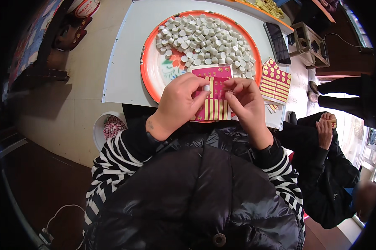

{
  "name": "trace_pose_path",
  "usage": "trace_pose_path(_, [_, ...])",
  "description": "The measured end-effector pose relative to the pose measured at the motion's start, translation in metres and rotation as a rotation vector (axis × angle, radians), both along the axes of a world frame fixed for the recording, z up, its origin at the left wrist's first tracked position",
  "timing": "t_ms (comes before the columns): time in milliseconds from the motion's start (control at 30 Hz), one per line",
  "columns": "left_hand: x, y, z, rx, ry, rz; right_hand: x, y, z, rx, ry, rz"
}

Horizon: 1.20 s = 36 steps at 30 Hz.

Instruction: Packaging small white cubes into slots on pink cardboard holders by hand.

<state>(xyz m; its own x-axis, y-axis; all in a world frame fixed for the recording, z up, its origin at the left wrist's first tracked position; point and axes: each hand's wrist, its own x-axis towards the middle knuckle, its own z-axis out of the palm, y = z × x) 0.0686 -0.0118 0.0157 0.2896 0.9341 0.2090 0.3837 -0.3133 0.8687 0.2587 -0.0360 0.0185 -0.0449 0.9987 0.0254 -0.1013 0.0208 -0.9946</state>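
Presently, left grip (176, 99) pinching a white cylinder (206, 88), right grip (247, 102) beside pink sheets (214, 110), hold unclear.

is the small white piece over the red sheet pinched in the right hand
No, the left hand has the small white piece pinched between its thumb and fingers.

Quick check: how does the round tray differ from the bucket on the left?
The tray has an orange-red rim; the bucket is white-rimmed. The tray is wider than the bucket. The tray holds white pieces, the bucket pink-and-white pieces. Both are round.
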Motion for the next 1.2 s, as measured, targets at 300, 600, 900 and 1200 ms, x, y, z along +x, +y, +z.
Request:
trace_pose_path(300, [0.000,-0.006,0.016,0.393,0.053,-0.011,-0.009,0.003,0.017,-0.141,-0.013,0.084])
trace_pose_path(600, [-0.001,-0.007,0.020,0.452,0.106,-0.025,-0.013,0.004,0.014,-0.119,-0.079,0.095])
trace_pose_path(900, [-0.006,-0.002,0.021,0.411,0.083,-0.048,-0.011,0.004,0.013,-0.097,-0.041,0.095])
trace_pose_path(1200, [-0.011,0.000,0.017,0.326,-0.131,-0.123,-0.010,0.005,-0.004,-0.416,0.482,0.178])
